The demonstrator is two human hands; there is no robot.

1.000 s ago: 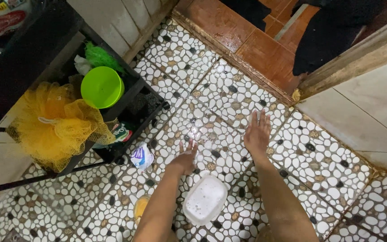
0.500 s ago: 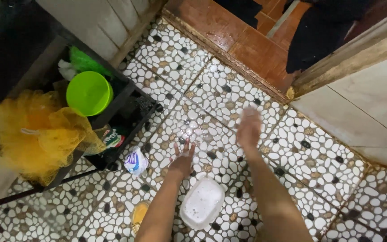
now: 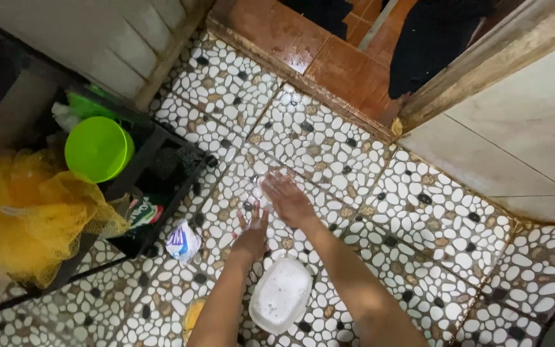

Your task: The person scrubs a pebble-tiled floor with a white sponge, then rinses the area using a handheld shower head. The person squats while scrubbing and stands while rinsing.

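My left hand (image 3: 252, 232) lies flat on the wet pebble-pattern floor (image 3: 419, 218), fingers spread, with foam around it. My right hand (image 3: 288, 199) is flat on the floor just beyond and to the right of it, fingers apart, holding nothing. A white oval tub (image 3: 280, 293) of soapy water sits on the floor between my forearms, close to my left wrist.
A black rack (image 3: 162, 168) at the left holds a green bowl (image 3: 97, 149), a yellow mesh sponge (image 3: 30, 209) and a green packet (image 3: 141, 212). A small white-and-blue sachet (image 3: 182, 243) and a yellowish object (image 3: 194, 314) lie on the floor. A brown tiled threshold (image 3: 303, 48) runs beyond.
My right hand has swept left across the floor, from well to the right to just beside my left hand. The left hand has stayed in place.
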